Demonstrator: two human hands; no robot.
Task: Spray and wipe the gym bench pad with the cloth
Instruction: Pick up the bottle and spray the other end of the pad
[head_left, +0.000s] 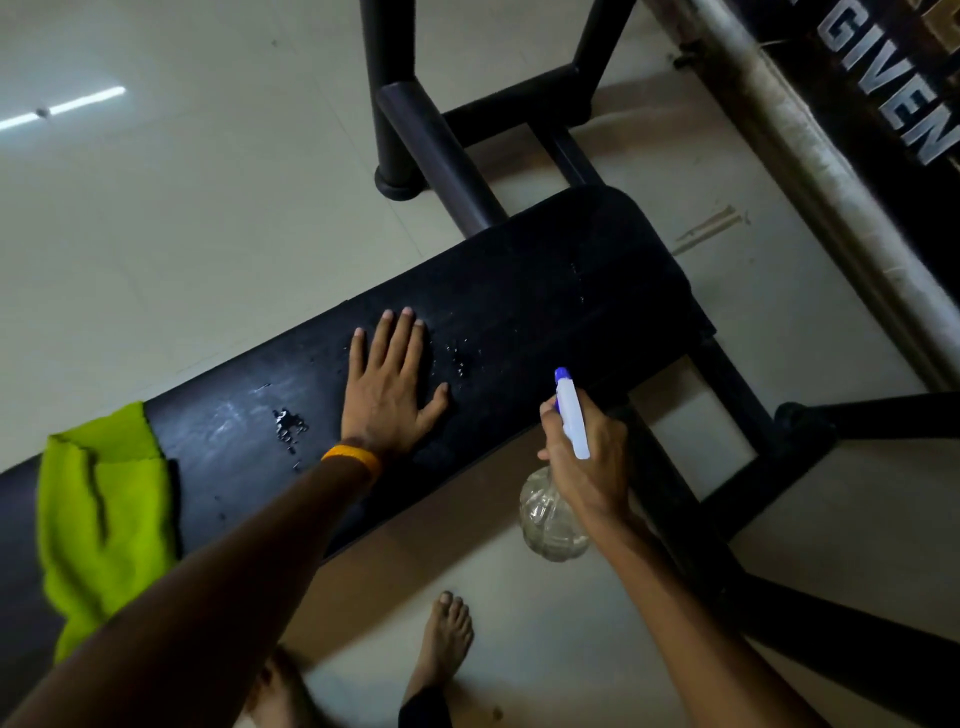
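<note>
The black gym bench pad (545, 291) runs diagonally from lower left to upper right. Wet droplets (290, 423) glisten on it left of my left hand, and more droplets (457, 356) lie to its right. My left hand (389, 384) rests flat on the pad, fingers spread, holding nothing. My right hand (587, 462) grips a clear spray bottle (550, 514) by its neck, just off the pad's near edge, with the white and blue nozzle (569, 405) aimed at the pad. A lime-green cloth (104, 514) lies crumpled on the pad at the far left.
The bench's black steel frame (727, 467) extends right and behind the pad, with uprights (395, 130) at the top. A metal bar and dark banner with lettering (883, 93) stand at upper right. My bare foot (447, 639) is on the tiled floor (182, 208) below the pad.
</note>
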